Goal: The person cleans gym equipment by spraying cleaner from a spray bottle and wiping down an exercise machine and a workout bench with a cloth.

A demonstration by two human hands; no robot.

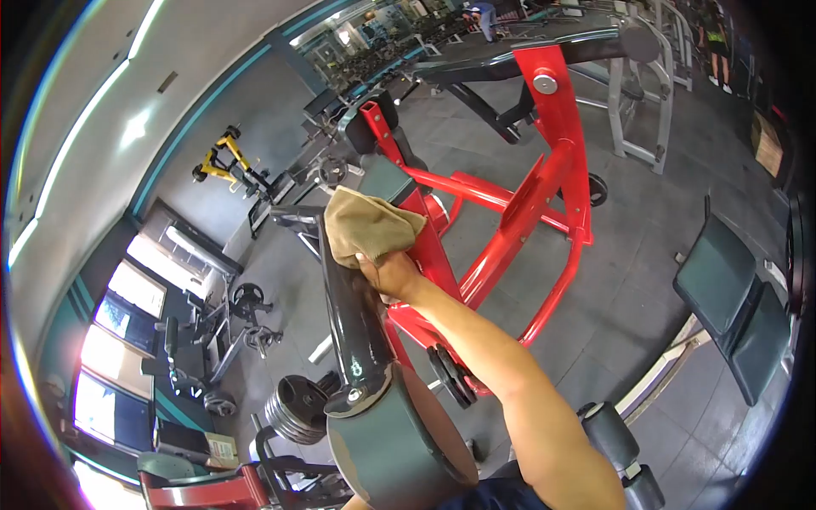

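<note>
My right hand point(393, 275) reaches forward from the lower right, its fingers closed on a folded tan cloth point(367, 223). The cloth lies against the upper part of a glossy black machine arm point(347, 310) and partly covers it. Just right of the cloth is the red frame point(435, 255) of the same exercise machine. At the near end of the black arm sits a thick dark cylinder point(399, 438), close to my body. A sliver of skin shows at the bottom edge, but my left hand itself is out of view.
Weight plates point(297, 408) hang left of the black arm. A large red frame point(552, 170) stands ahead, with a padded bench point(718, 272) to the right. Yellow equipment point(228, 161) is farther back. Two people are in the distance, one at the far right point(718, 51).
</note>
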